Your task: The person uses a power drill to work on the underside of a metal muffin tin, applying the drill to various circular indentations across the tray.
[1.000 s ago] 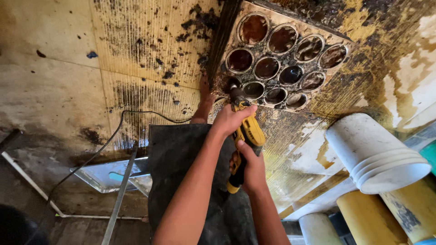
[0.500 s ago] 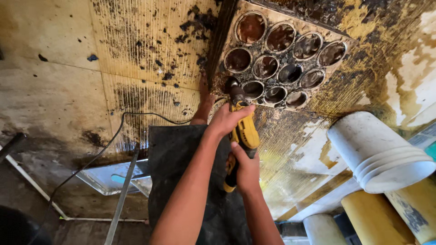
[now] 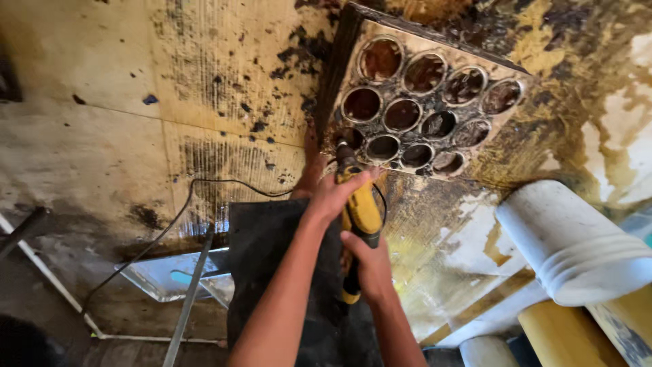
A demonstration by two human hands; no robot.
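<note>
1. Drill, yellow and black, sits in both hands near the middle of the head view, over a dark slab and just below a board full of round holes.
2. Nearest me, the right hand is wrapped tight round the lower handle. Its fingers are fully shut on the grip, so the hold is narrow and firm.
3. A little farther on, the left hand clamps over the top of the drill's body, palm down, fingers curled round it.
4. I'd judge the drill fairly heavy, stiff and hard-shelled, nothing fragile about it. The plastic looks grimy, so it may be a bit slippery. Handle and upper body are the sensible holds, and both are taken.
5. Its long axis runs away from the person, from the handle by the right hand up toward the board. The nose points at the lower left corner of the hole grid, touching or just short of it; I cannot tell which.
6. A thin black cord trails off to the left across the stained, mottled surface.
7. To the right, well apart from the hands, a stack of white buckets lies on its side, with a yellow one below.
8. Farthest off, the board's holes are ringed and dark with residue.
</note>
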